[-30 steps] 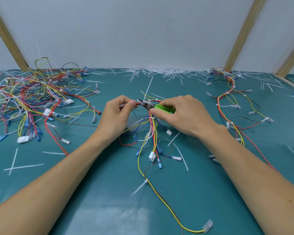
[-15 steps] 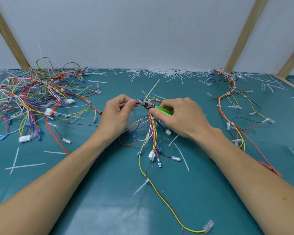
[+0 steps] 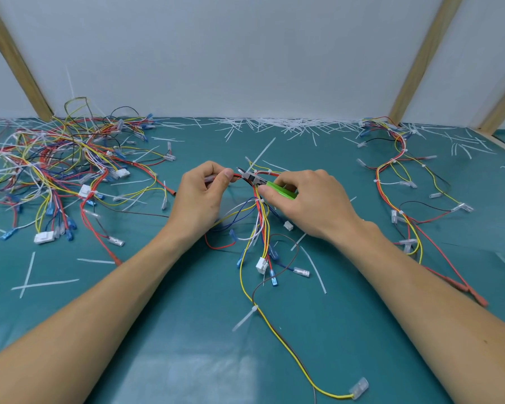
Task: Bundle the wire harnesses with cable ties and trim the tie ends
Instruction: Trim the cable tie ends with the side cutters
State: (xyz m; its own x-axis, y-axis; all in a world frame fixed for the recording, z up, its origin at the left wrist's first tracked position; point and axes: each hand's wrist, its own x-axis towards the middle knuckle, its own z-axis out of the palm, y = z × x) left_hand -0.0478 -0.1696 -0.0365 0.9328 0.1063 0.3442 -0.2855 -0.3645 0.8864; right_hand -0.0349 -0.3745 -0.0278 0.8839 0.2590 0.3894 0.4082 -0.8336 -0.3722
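A wire harness (image 3: 261, 228) of red, yellow, blue and white wires lies at the centre of the teal mat. My left hand (image 3: 200, 196) pinches its red wire end between thumb and forefinger. My right hand (image 3: 306, 199) grips green-handled cutters (image 3: 277, 190), whose metal jaws (image 3: 247, 175) sit at a white cable tie on the bundle. The tie's long loose tail (image 3: 263, 154) sticks up and away from the jaws. Another tie (image 3: 245, 317) with an untrimmed tail sits lower on the yellow and brown wires.
A tangled pile of harnesses (image 3: 59, 170) covers the left of the mat. A tied harness (image 3: 403, 182) snakes down the right side. Cut tie ends (image 3: 286, 125) litter the back edge by the white wall, and loose ties (image 3: 32, 282) lie front left.
The tie tail by the cutter jaws has swung slightly to the right. Both hands have stayed almost in place, holding the wire and the cutters.
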